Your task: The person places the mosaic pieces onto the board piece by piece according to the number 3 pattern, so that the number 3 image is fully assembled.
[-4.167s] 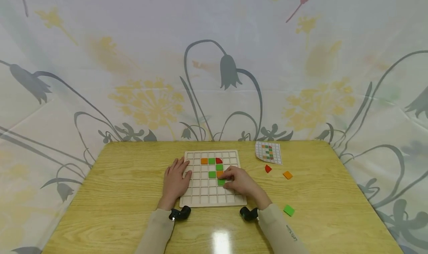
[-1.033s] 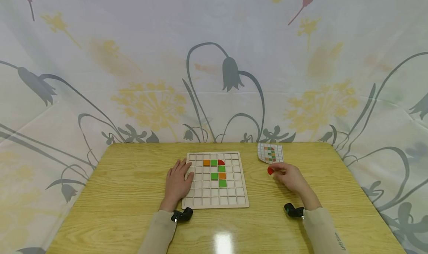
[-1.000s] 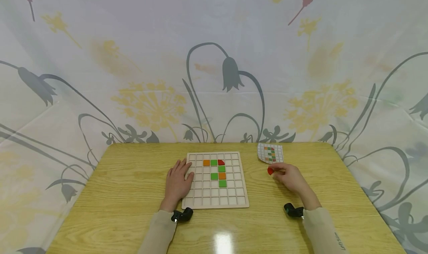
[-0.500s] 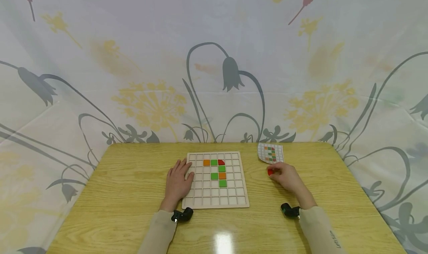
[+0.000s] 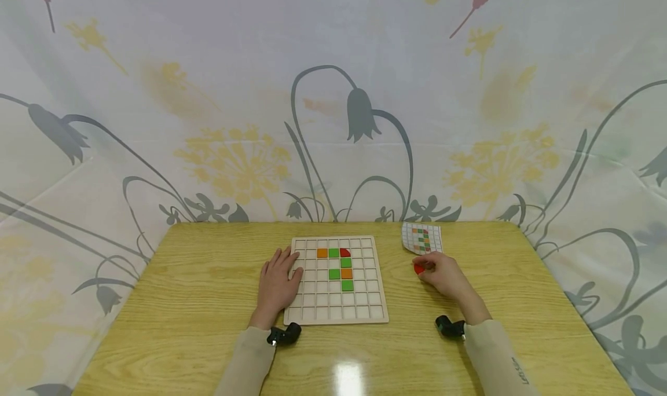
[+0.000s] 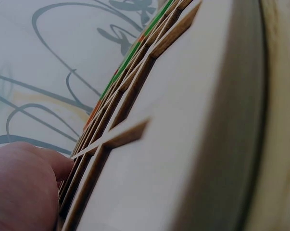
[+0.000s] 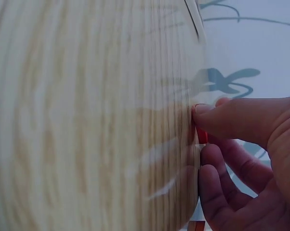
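My left hand (image 5: pixel 278 285) rests on the left edge of the pale wooden grid board (image 5: pixel 316 314), fingers straight. In the left wrist view its thumb (image 6: pixel 63 164) lies against the board's grid. To the right of the board, my right hand (image 5: pixel 442 276) pinches a red quarter-circle tile (image 5: pixel 419 269) between thumb and fingertips, close over the table. The right wrist view shows part of that red tile (image 7: pixel 201 135) beneath the thumb. On the board lie a red quarter-circle tile (image 5: pixel 345 252), several green square tiles (image 5: pixel 347 285) and two orange square tiles (image 5: pixel 322 253).
A paper pattern card (image 5: pixel 421 238) with a printed coloured grid lies just beyond my right hand. An orange edge (image 7: pixel 196 225) shows below the fingers in the right wrist view. The wooden table (image 5: pixel 208 268) ends at a flowered cloth backdrop (image 5: pixel 239 95).
My right hand has left the board for the loose red quarter-circle tile and pinches it. Over the last second it shifts slightly left. My left hand stays put.
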### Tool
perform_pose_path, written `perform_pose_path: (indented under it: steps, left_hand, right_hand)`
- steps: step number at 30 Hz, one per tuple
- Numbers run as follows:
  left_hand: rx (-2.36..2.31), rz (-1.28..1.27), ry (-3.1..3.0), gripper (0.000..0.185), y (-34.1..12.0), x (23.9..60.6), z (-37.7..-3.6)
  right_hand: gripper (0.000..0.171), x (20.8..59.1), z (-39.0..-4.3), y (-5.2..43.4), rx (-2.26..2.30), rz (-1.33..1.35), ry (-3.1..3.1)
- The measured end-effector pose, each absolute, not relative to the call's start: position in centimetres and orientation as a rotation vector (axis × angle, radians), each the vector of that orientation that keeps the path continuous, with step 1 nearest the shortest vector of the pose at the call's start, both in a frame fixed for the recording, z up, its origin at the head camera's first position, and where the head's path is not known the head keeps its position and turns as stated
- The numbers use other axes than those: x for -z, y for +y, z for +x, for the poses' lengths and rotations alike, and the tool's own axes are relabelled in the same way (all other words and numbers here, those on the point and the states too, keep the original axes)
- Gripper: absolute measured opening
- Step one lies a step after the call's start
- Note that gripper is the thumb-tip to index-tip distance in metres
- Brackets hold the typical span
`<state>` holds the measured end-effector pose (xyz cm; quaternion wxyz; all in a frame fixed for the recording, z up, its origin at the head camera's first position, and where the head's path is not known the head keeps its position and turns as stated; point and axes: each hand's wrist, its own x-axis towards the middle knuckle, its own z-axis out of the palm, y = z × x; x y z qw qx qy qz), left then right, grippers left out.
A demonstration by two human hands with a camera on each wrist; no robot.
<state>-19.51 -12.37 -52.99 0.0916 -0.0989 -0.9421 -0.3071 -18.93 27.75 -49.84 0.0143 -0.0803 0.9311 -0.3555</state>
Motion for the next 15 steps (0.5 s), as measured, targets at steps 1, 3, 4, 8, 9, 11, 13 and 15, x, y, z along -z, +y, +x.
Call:
perform_pose_path:
  steps: [1, 3, 4, 8, 9, 11, 13, 15]
  left_hand:
    - [0.914, -0.291, -2.798, 0.043, -12.37, 52.99, -19.55]
    - [0.909, -0.289, -2.799, 0.043, -12.38, 52.98, -19.58]
    - [0.908, -0.288, -2.799, 0.043, -12.40, 52.97, -19.59]
    - [0.912, -0.282, -2.811, 0.044, -12.41, 52.83, -19.56]
    - [0.912, -0.281, -2.813, 0.044, -12.40, 52.82, -19.56]
    - [0.908, -0.281, -2.818, 0.044, -12.37, 52.83, -19.57]
    - [0.907, -0.282, -2.821, 0.045, -12.35, 52.86, -19.60]
    - [0.908, -0.283, -2.821, 0.045, -12.33, 52.88, -19.62]
  right_hand:
    - [0.027, 49.87, -18.95, 27.73, 1.112, -0.236, 2.898]
    - [0.028, 49.91, -18.99, 27.73, 1.110, -0.220, 2.898]
    - [0.028, 49.92, -19.00, 27.74, 1.105, -0.218, 2.900]
    - [0.026, 49.92, -18.95, 27.65, 1.101, -0.222, 2.906]
    - [0.026, 49.90, -18.94, 27.62, 1.098, -0.240, 2.914]
    - [0.025, 49.84, -18.96, 27.58, 1.090, -0.277, 2.928]
    - [0.025, 49.77, -19.01, 27.57, 1.075, -0.316, 2.949]
    - [0.026, 49.76, -19.03, 27.59, 1.060, -0.338, 2.965]
